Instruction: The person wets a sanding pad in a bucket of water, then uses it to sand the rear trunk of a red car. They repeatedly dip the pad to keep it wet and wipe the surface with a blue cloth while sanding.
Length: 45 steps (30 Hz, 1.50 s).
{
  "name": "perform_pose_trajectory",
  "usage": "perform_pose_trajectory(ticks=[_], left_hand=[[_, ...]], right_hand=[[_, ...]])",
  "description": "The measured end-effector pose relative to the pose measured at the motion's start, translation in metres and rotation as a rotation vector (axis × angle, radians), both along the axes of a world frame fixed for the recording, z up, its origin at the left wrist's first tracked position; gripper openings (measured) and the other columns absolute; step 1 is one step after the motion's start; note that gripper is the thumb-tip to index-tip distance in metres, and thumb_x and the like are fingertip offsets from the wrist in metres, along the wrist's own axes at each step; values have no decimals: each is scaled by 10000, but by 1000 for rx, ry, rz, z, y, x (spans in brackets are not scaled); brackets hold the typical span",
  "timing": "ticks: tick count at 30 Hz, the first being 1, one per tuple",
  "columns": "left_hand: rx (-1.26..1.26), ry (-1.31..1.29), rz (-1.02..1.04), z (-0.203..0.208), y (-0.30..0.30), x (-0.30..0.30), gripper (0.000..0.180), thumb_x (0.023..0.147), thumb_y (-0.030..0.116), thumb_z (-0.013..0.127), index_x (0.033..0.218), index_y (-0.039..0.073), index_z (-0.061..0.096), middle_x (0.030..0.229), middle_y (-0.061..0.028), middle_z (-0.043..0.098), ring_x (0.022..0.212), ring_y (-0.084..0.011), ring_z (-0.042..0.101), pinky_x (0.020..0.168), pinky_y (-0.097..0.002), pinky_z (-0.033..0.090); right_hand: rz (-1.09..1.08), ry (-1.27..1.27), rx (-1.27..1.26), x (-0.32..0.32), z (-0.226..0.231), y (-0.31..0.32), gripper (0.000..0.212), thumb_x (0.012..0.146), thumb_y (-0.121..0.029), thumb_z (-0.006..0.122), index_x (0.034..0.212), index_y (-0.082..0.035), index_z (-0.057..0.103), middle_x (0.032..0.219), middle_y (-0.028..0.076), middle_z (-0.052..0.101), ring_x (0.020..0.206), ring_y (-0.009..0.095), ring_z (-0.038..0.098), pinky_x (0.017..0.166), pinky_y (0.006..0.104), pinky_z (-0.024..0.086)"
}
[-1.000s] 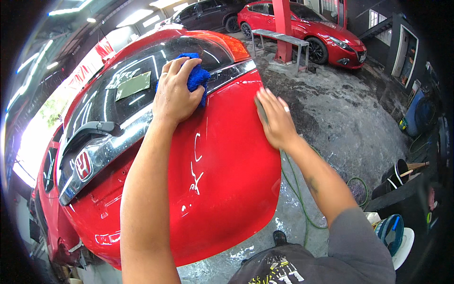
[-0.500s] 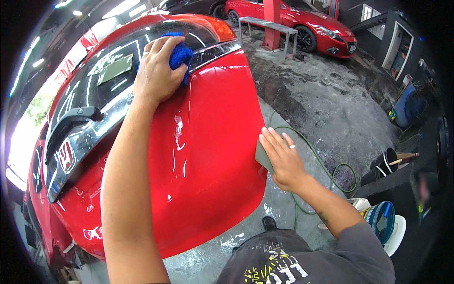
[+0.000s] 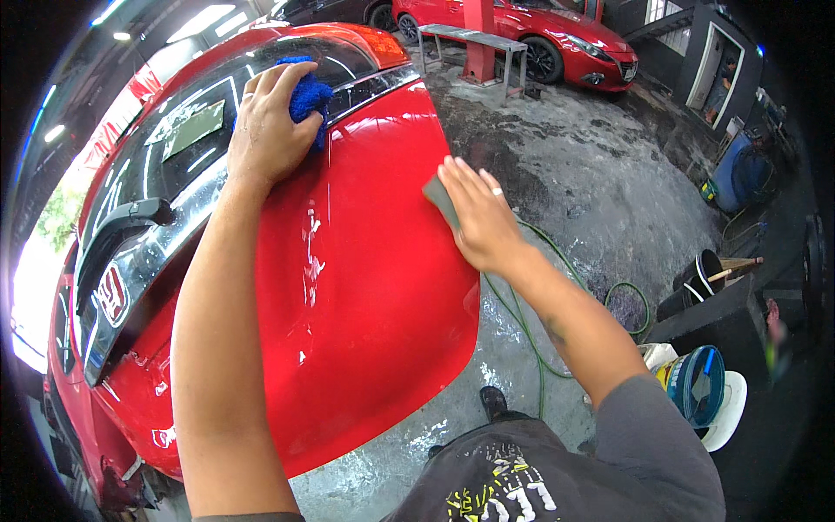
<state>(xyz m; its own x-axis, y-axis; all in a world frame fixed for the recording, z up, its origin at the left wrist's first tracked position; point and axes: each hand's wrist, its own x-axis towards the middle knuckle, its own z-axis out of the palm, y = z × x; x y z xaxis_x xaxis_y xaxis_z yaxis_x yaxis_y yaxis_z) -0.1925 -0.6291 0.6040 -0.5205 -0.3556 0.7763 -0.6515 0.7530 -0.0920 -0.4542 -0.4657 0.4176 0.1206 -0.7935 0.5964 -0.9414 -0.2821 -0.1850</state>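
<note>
A glossy red car tailgate [image 3: 383, 235] stands in front of me, with wet streaks on its paint. My left hand [image 3: 268, 126] is closed on a blue microfiber cloth [image 3: 310, 97], resting where the dark rear window [image 3: 213, 96] meets the red panel. At the panel's right edge, my right hand [image 3: 483, 217] presses a grey-green sheet of sandpaper [image 3: 441, 202] with its fingers laid long across it. Part of the sheet is hidden beneath the palm. Left of my left forearm are a rear wiper [image 3: 130, 211] and a chrome trim strip [image 3: 187, 202].
Behind the tailgate stand a grey metal bench [image 3: 474, 33], a red post [image 3: 479, 48] and another red car [image 3: 574, 43]. A green hose [image 3: 557, 252] loops over the wet floor to the right. Nearer lie a blue bucket [image 3: 698, 387] and a black bucket [image 3: 696, 283]. A person stands in a doorway [image 3: 718, 74].
My right hand has slid up and away along the panel's right edge with the sandpaper. The left hand keeps its place on the cloth. The whole view has shifted slightly.
</note>
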Motion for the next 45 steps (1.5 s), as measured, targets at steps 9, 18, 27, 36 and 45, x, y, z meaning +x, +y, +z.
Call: perform_pose_trajectory(ticks=[9, 18, 27, 36, 45], left_hand=[[-5, -81, 75, 5, 7, 21, 645, 857, 230, 787, 1494, 243, 689, 1545, -180, 612, 1455, -450, 536, 1236, -544, 453], [-6, -296, 334, 5, 15, -8, 575, 895, 572, 841, 1410, 322, 781, 1666, -155, 535, 1551, -435, 457, 1270, -566, 425], [-171, -384, 58, -41, -7, -124, 384, 902, 462, 852, 1194, 213, 845, 1520, -132, 654, 1487, -404, 514, 1227, -536, 462], [154, -365, -229, -143, 148, -98, 501, 645, 254, 942, 1123, 210, 796, 1496, -98, 624, 1440, -381, 526, 1098, -561, 487], [20, -405, -273, -127, 174, 34, 395, 616, 189, 906, 977, 150, 749, 1295, -105, 675, 1247, -370, 611, 962, -529, 557]], right_hand=[[70, 0, -24, 14, -17, 15, 757, 918, -24, 575, 1653, 55, 409, 1742, 271, 405, 1630, 415, 387, 1328, 618, 278], [10, -725, -93, -77, 2, -27, 376, 1141, -321, 537, 1231, 14, 682, 1146, 257, 677, 1134, 464, 660, 961, 510, 523], [-809, -1474, 236, -190, -284, 150, 510, 1037, -247, 748, 1447, 37, 643, 1201, 154, 767, 1118, 304, 718, 1011, 435, 550], [-645, -1341, 139, -197, -282, 151, 157, 1014, -149, 780, 1102, -20, 765, 983, -13, 705, 795, 115, 604, 750, 317, 495], [-366, -1556, 33, -42, -135, 118, 494, 934, 92, 618, 1417, -7, 589, 1514, 148, 596, 1354, 234, 588, 1017, 409, 596]])
